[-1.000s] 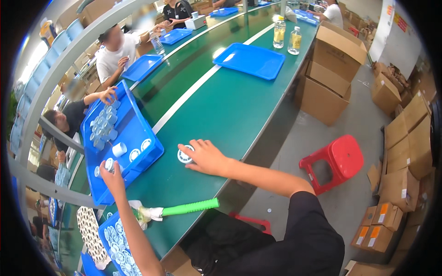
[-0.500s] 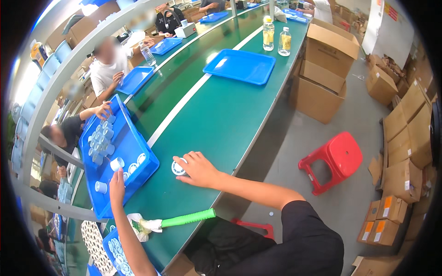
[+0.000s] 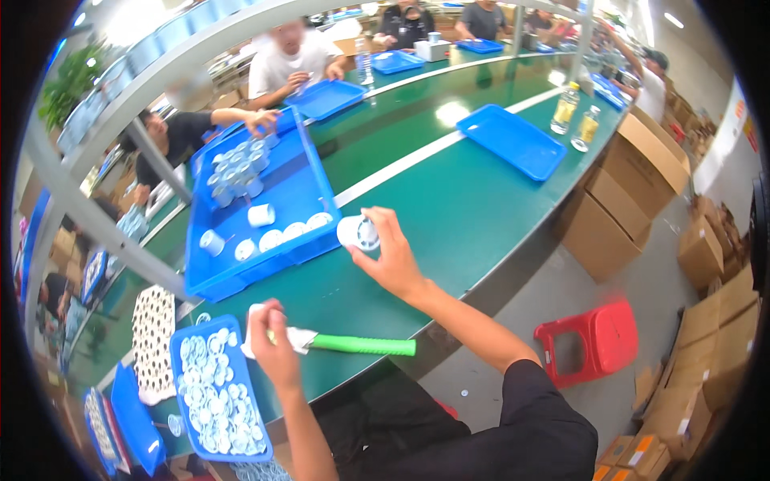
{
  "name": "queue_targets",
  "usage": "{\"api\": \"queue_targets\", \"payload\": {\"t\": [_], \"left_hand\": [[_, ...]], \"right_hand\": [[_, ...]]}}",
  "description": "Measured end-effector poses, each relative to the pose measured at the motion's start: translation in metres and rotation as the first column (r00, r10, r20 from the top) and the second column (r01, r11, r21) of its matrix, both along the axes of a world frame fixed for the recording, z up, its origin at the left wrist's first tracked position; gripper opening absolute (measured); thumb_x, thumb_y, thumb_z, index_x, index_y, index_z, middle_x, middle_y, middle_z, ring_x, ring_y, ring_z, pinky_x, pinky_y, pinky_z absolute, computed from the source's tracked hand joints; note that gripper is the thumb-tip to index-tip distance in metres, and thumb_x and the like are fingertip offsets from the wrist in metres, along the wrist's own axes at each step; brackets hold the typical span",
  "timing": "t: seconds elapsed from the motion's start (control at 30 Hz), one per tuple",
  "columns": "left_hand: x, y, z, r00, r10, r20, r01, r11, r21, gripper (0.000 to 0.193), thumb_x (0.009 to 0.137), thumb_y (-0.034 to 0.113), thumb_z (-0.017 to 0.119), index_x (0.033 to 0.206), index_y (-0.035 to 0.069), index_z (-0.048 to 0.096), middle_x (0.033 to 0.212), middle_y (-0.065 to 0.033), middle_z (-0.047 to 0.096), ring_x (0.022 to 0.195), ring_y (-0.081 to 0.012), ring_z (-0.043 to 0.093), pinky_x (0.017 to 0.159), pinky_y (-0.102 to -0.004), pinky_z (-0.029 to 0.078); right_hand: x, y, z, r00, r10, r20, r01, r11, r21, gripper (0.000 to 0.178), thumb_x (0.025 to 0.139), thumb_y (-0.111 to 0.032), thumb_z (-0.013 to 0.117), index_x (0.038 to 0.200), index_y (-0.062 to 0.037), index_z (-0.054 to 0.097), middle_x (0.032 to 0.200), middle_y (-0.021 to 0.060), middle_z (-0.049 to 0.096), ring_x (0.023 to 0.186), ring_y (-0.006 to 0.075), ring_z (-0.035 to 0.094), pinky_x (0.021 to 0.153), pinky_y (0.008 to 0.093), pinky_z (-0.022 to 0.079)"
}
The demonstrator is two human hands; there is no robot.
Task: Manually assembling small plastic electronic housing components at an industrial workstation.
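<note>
My right hand (image 3: 391, 255) holds a white cup-shaped plastic piece (image 3: 353, 232) above the green table, its slotted round end turned partly toward me. My left hand (image 3: 274, 345) is curled over the white-wrapped head of a hammer with a green handle (image 3: 365, 345), which lies near the table edge; the hand covers most of the head. Beyond my hands sits a large blue tray (image 3: 317, 172) with cup-shaped pieces grouped at its far end, two loose cups and several white discs along its near side. Left of my left hand, a smaller blue tray (image 3: 178, 361) is full of pale round parts.
A perforated pale sheet (image 3: 152, 341) lies beside the small tray. Farther right are another blue tray (image 3: 513, 144) and two bottles (image 3: 565, 108). Open cardboard boxes (image 3: 609, 220) and a red stool (image 3: 597, 341) stand beyond the table edge. A co-worker's hand (image 3: 261, 123) reaches into the large tray.
My left hand has left the large tray and come down onto the hammer's head. My right hand has raised and tilted the cup-shaped piece. The view has swung left.
</note>
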State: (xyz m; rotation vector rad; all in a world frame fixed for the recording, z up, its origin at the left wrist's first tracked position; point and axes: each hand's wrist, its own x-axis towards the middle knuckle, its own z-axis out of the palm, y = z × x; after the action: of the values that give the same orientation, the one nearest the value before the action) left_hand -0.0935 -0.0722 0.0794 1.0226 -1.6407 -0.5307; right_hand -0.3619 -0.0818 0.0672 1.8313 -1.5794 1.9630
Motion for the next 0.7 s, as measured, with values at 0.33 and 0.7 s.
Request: {"api": "queue_targets", "payload": {"t": [0.33, 0.7], "left_hand": [[0.076, 0.07, -0.072, 1.0, -0.02, 0.013, 0.014, 0.928, 0.373, 0.015, 0.105, 0.014, 0.068, 0.107, 0.0, 0.074, 0.081, -0.0049, 0.069, 0.073, -0.0099, 0.064, 0.064, -0.0273, 0.05], [0.067, 0.071, -0.06, 0.98, -0.104, 0.169, 0.07, 0.978, 0.197, 0.01, 0.097, 0.008, 0.073, 0.106, 0.004, 0.072, 0.084, -0.0094, 0.065, 0.063, -0.0219, 0.062, 0.059, -0.0362, 0.051]], "right_hand": [[0.017, -0.161, 0.008, 0.797, 0.003, -0.605, 0.25, 0.908, 0.335, 0.055, 0.083, -0.007, 0.073, 0.137, -0.0196, 0.07, 0.131, 0.0196, 0.061, 0.121, 0.0414, 0.059, 0.1, 0.0502, 0.054], [0.016, -0.179, 0.011, 0.648, 0.126, -0.751, 0.336, 0.838, 0.43, 0.052, 0.084, -0.026, 0.076, 0.136, -0.0212, 0.07, 0.13, 0.0186, 0.064, 0.127, 0.0415, 0.055, 0.104, 0.0547, 0.048]]}}
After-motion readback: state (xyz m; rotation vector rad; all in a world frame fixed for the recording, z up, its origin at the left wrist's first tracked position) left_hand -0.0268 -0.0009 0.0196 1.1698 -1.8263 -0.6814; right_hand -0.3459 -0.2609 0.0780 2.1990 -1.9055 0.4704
